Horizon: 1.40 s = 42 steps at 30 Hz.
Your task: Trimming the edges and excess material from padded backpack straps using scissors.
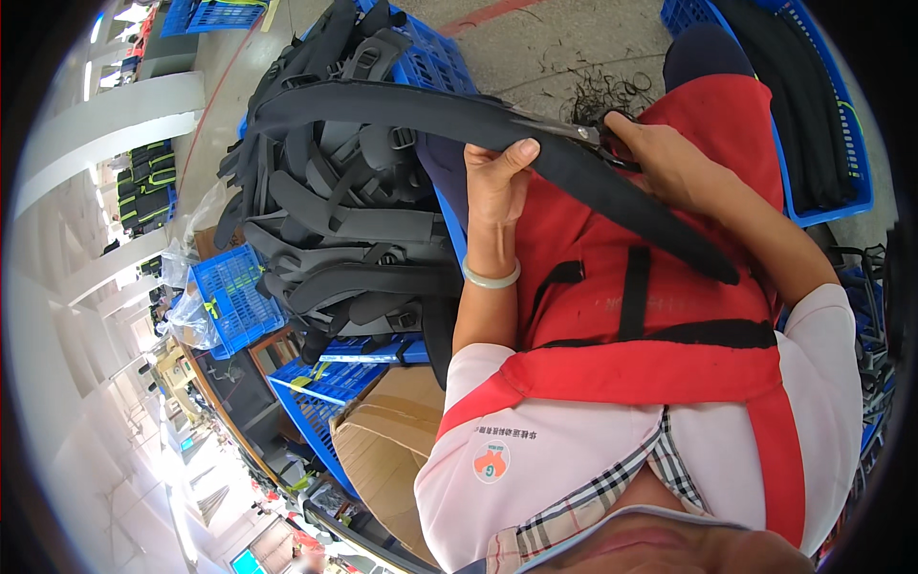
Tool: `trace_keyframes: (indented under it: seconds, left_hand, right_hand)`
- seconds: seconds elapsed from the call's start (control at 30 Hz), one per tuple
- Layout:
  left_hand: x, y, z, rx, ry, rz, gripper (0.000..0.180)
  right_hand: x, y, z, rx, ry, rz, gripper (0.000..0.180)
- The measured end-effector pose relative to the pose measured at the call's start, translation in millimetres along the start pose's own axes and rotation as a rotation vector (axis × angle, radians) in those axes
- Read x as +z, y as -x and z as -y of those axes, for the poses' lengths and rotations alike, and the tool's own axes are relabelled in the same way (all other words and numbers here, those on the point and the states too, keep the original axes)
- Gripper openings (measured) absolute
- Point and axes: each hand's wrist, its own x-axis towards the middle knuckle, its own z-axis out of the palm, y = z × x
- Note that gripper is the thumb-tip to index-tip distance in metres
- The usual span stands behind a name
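Observation:
A long black padded strap (402,107) curves across the upper middle of the view, from the far left down to my lap at the right. My left hand (495,177) grips it from below near its middle, thumb on top. My right hand (660,153) holds small scissors (579,129) whose blades meet the strap's upper edge. A pale bangle (491,278) circles my left wrist. I wear a red apron (631,316) over a pink shirt.
A heap of black padded straps (354,230) fills a blue plastic crate (435,57) at my left. Another blue crate (822,115) with black pieces stands at the right. Thread clippings (607,91) litter the grey floor. A cardboard box (382,445) and more blue crates (234,297) lie lower left.

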Motion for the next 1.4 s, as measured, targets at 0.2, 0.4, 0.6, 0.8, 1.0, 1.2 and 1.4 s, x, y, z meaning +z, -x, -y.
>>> trace_keyframes:
  seconds: [0.2,0.4,0.6,0.8,1.0,1.2,1.4]
  left_hand:
    - [-2.0,-0.6,4.0,-0.044,0.037,0.017,0.020]
    - [-6.8,-5.7,2.5,-0.042,0.102,-0.004,0.017]
    - [-19.3,-6.0,12.7,-0.064,0.065,-0.023,0.017]
    - [-13.7,-5.8,15.6,-0.097,0.033,-0.014,0.022]
    - [2.5,-5.7,33.0,-0.169,-0.145,-0.025,0.016]
    - [-0.6,-34.0,0.0,-0.061,-0.007,-0.042,0.015]
    - [-6.2,-35.9,-14.7,0.018,-0.017,-0.069,0.016]
  right_hand:
    - [9.9,-2.0,-3.8,0.074,-0.079,-0.030,0.034]
    - [15.6,-2.7,-12.1,0.073,-0.242,-0.055,0.032]
    - [20.0,-4.8,-36.8,0.009,-0.221,-0.168,0.032]
    - [-5.0,0.0,-12.6,0.189,-0.646,-0.007,0.034]
    - [-9.2,-9.7,1.5,0.151,-0.542,0.079,0.030]
    - [-19.0,-1.0,10.4,0.077,-0.373,0.072,0.027]
    - [-20.9,-4.0,23.0,0.076,-0.353,0.126,0.025]
